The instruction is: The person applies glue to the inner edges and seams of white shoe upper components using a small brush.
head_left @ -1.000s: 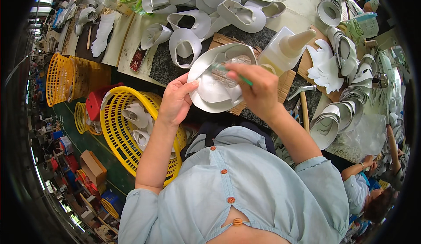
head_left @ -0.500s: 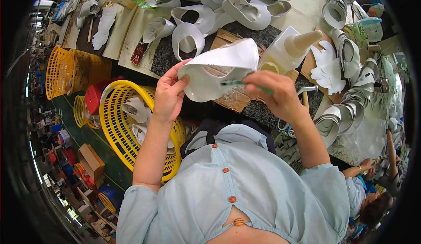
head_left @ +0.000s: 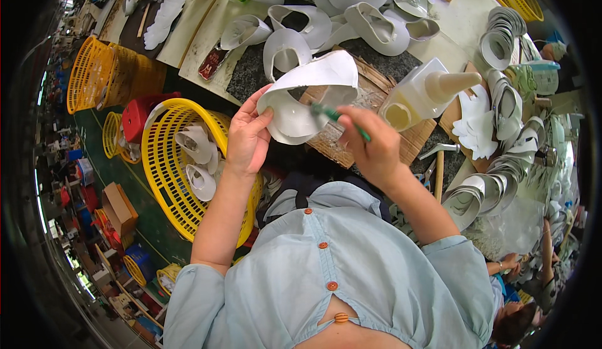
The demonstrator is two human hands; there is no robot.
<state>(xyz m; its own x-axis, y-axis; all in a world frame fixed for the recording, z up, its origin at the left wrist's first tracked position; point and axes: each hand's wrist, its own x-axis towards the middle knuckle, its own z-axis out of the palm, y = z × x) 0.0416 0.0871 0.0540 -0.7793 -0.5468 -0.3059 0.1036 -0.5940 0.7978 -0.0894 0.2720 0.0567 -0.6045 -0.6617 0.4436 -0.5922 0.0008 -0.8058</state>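
My left hand [head_left: 249, 133] grips the edge of a white shoe upper [head_left: 316, 74] between thumb and fingers, holding it up above the bench with its hollow side toward me. My right hand [head_left: 376, 150] is closed around a small brush with a green handle [head_left: 343, 118]. The brush's tip is at the upper's inner face; whether it touches cannot be made out. Beneath the upper lies a worn sheet of cardboard [head_left: 338, 153] on a dark stone slab. Right of it a translucent plastic bottle [head_left: 417, 95] with a beige nozzle leans, with yellowish liquid inside.
More white uppers [head_left: 376, 31] crowd the bench's far side; stacked ones [head_left: 464, 200] line the right. A hammer [head_left: 439, 173] and scissors [head_left: 429, 172] lie near my right forearm. A yellow basket [head_left: 153, 161] holding uppers stands at my left. Another person's hand [head_left: 511, 262] shows lower right.
My right hand has come lower and slightly left, and the brush tilts more steeply, its tip farther left inside the upper. The bench and its contents have shifted right as the view moved.
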